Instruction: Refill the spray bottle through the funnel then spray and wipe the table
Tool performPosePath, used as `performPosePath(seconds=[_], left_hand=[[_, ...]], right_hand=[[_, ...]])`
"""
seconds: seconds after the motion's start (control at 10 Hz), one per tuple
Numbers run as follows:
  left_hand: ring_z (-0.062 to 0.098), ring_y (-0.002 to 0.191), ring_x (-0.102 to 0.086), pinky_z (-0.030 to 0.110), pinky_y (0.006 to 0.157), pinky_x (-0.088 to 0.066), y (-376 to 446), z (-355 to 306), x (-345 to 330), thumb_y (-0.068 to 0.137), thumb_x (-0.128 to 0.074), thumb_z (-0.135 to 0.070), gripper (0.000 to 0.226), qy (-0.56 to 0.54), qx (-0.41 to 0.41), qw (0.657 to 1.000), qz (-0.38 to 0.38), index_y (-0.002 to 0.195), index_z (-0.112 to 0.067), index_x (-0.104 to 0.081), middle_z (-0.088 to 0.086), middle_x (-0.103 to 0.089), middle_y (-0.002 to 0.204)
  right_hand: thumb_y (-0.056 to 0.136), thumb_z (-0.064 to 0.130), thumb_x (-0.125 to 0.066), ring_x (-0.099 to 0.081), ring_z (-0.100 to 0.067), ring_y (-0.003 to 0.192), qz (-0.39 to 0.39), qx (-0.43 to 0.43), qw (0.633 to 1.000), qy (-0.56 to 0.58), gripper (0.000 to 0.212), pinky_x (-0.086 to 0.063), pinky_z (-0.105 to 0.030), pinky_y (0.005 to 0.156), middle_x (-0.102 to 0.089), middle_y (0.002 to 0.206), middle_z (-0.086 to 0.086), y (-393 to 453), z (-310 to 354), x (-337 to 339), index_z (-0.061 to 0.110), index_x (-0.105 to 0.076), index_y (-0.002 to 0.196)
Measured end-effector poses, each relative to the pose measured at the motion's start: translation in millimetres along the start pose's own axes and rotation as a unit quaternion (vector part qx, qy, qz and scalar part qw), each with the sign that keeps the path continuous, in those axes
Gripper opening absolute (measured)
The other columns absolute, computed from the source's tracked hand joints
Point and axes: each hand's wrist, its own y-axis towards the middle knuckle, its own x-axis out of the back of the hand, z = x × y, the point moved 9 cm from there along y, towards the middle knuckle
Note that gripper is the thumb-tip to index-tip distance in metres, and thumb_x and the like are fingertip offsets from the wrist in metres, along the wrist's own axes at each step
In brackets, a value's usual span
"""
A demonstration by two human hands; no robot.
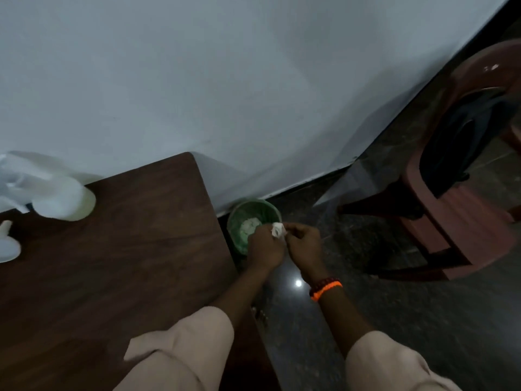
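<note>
I have both hands off the desk [112, 263] edge, over the green bin [253, 218] at 1 o'clock. Left hand [266, 246] grips the wadded tissue [277, 230]; right hand [304, 244] pinches beside it. I'd release straight above the bin. The bottle [64, 201] lies at the desk's 10 o'clock.

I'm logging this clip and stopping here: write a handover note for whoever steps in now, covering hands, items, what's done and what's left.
Left hand: grips a small crumpled white tissue wad over the green plastic waste bin on the floor beside the brown wooden table.
Right hand: fingers curled beside the wad; contact unclear.
White translucent plastic bottle lies at the table's left edge, white funnel-like piece nearby.
Done: wiping appears finished; white paper already in bin.
Left: drop the wad.
</note>
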Motion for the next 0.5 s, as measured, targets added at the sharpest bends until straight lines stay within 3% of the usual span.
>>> performPosePath(seconds=[0.1, 0.2, 0.3, 0.4, 0.5], left_hand=[[0.027, 0.099, -0.069, 0.025, 0.074, -0.045, 41, 4, -4, 0.09, -0.056, -0.017, 0.026, -0.01, 0.029, 0.999, -0.017, 0.107, -0.005, -0.072, 0.012, -0.074, 0.105], [0.03, 0.103, -0.068, 0.033, 0.08, -0.052, 91, 31, -18, 0.077, -0.049, -0.031, 0.047, -0.015, 0.067, 0.997, -0.024, 0.108, -0.003, -0.071, 0.015, -0.073, 0.109], [0.035, 0.112, -0.066, 0.041, 0.093, -0.053, 116, 33, -16, 0.078, -0.049, -0.029, 0.049, -0.018, 0.092, 0.995, -0.018, 0.113, 0.0, -0.069, 0.02, -0.071, 0.116], [0.039, 0.127, -0.056, 0.038, 0.102, -0.043, 123, 33, 0, 0.098, -0.049, -0.008, 0.036, -0.013, 0.114, 0.992, -0.042, 0.13, 0.005, -0.059, 0.025, -0.06, 0.132], [0.036, 0.113, -0.06, 0.039, 0.094, -0.05, 128, 40, 26, 0.101, -0.048, -0.01, 0.02, -0.039, 0.119, 0.989, -0.082, 0.112, -0.002, -0.063, 0.02, -0.064, 0.113]], right_hand=[[0.078, -0.018, -0.049, -0.072, -0.004, 0.078, 0.04, -0.005, 0.999, 0.014, 0.046, -0.059, -0.026, 0.081, -0.076, 0.092, -0.005, 42, -3, -26, 0.014, -0.076, 0.097], [0.084, -0.022, -0.048, -0.07, 0.005, 0.075, 0.079, -0.029, 0.996, 0.032, 0.039, -0.058, -0.017, 0.078, -0.072, 0.1, -0.012, 79, -23, -52, -0.003, -0.071, 0.108], [0.089, -0.014, -0.05, -0.07, -0.023, 0.101, 0.109, -0.052, 0.992, 0.028, 0.032, -0.056, -0.041, 0.096, -0.071, 0.114, -0.024, 115, -66, -76, -0.01, -0.067, 0.116], [0.084, 0.001, -0.054, -0.06, -0.03, 0.122, 0.154, -0.082, 0.984, -0.039, 0.053, -0.046, -0.05, 0.109, -0.061, 0.133, -0.026, 149, -126, -101, -0.007, -0.052, 0.137], [0.079, 0.007, -0.052, -0.055, -0.033, 0.13, 0.183, -0.089, 0.974, -0.095, 0.067, -0.044, -0.052, 0.11, -0.056, 0.14, -0.023, 159, -177, -108, -0.003, -0.044, 0.145]])
